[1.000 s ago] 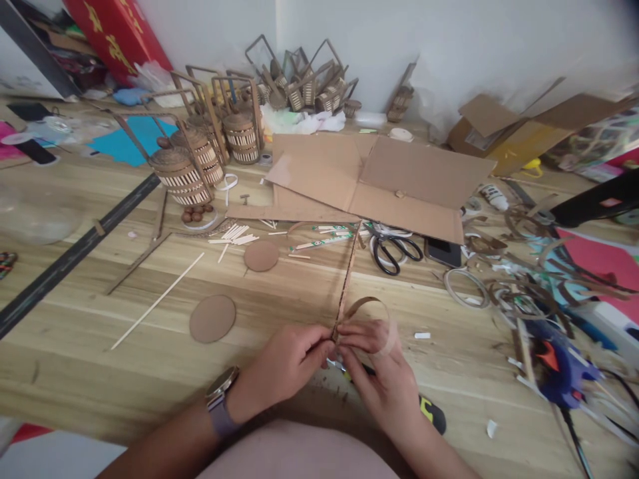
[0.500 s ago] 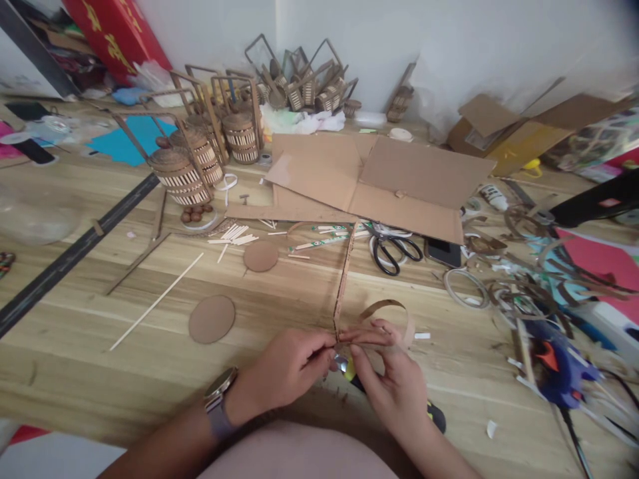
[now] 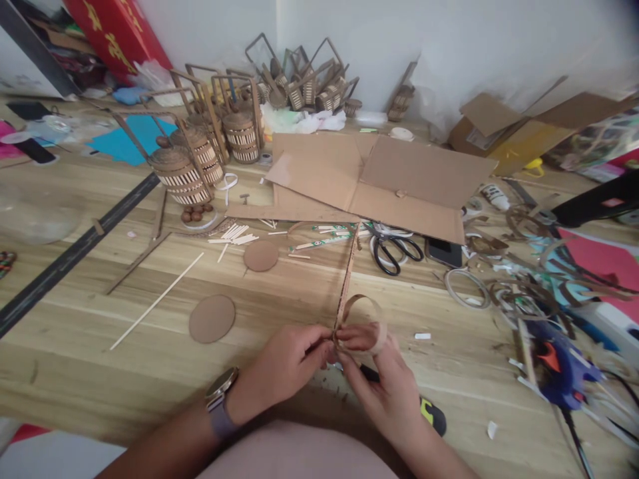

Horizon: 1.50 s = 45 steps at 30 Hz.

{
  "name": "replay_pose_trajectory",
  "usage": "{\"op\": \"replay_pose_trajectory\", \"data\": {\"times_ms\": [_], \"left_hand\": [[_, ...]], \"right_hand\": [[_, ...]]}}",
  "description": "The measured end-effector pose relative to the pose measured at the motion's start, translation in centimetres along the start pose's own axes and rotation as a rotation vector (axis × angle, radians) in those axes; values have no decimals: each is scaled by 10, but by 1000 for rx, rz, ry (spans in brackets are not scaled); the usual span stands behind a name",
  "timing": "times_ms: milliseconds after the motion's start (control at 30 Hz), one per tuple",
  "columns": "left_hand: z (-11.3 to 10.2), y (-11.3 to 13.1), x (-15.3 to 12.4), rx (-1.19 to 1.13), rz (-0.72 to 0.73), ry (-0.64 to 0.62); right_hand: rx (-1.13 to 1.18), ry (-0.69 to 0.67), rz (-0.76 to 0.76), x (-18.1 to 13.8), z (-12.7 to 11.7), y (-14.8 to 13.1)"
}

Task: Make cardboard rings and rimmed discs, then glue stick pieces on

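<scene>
A long narrow cardboard strip [image 3: 348, 276] runs from near the scissors down to my hands, where its end curls into a small loop [image 3: 372, 313]. My left hand [image 3: 292, 362], with a watch on its wrist, pinches the strip at the base of the loop. My right hand [image 3: 384, 382] is closed on the loop from below and the right, its fingers curled around the band. Both hands meet just above the wooden floor.
Two cardboard discs [image 3: 212, 318] [image 3: 261, 255] lie to the left. Scissors [image 3: 394, 249], a phone [image 3: 443, 252] and flattened cardboard [image 3: 374, 176] sit beyond. Small woven baskets [image 3: 182, 176] stand at back left. A blue glue gun [image 3: 562, 369] and strip scraps clutter the right. A black-and-yellow tool [image 3: 429, 412] lies under my right wrist.
The loop has tightened and moved left, from a wider curl half a second ago to a smaller ring at my fingertips. Both hands stay at the same spot.
</scene>
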State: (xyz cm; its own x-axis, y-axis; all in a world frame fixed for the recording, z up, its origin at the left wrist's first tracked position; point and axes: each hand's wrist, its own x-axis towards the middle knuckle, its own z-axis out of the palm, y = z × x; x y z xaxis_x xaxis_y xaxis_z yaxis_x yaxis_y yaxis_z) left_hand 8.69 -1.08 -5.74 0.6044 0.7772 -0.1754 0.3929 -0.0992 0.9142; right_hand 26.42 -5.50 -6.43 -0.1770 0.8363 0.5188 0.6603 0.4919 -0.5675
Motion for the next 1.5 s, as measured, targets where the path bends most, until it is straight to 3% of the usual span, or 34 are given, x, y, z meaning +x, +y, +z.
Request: {"op": "replay_pose_trajectory", "data": {"times_ms": [467, 833, 1100, 1500], "left_hand": [[0, 3, -2, -18, 35, -12], [0, -1, 0, 22, 17, -8], [1, 0, -1, 3, 34, 4], [0, 3, -3, -47, 35, -14]], "right_hand": [[22, 11, 252, -6, -1, 3], [-14, -4, 12, -1, 0, -1], [-96, -29, -18, -4, 0, 2], [-57, 29, 83, -4, -2, 3]]}}
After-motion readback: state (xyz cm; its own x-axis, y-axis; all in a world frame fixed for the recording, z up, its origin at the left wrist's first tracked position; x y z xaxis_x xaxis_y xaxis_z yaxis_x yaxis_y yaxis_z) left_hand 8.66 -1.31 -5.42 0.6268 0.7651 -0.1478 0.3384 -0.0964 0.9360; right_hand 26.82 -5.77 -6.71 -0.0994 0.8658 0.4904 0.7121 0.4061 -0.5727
